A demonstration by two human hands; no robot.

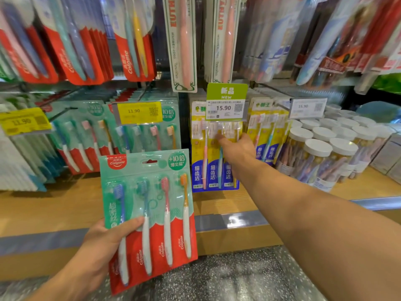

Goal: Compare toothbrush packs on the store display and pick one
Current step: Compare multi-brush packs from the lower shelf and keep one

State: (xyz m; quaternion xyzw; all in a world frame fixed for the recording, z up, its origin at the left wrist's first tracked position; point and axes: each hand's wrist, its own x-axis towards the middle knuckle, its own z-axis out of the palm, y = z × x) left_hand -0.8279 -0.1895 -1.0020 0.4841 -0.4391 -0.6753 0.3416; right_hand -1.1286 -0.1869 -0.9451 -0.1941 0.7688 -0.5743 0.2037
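Observation:
My left hand [104, 244] grips a green and red Colgate pack [152, 213] by its lower left edge, thumb across the front. The pack holds several toothbrushes and stands upright in front of the shelf. My right hand [236, 146] reaches forward to a yellow and blue toothbrush pack [213, 166] hanging on the display, fingers extended onto its front. A green price tag [225, 103] reading 15.90 hangs just above that pack. Whether the fingers pinch the pack I cannot tell; they look straight.
More green Colgate packs [149, 131] hang at the left under yellow 11.90 tags [138, 112]. Red Colgate packs [82, 48] and pink single brushes [184, 44] hang on the upper row. White-lidded clear jars [316, 157] stand on the wooden shelf [54, 209] at the right.

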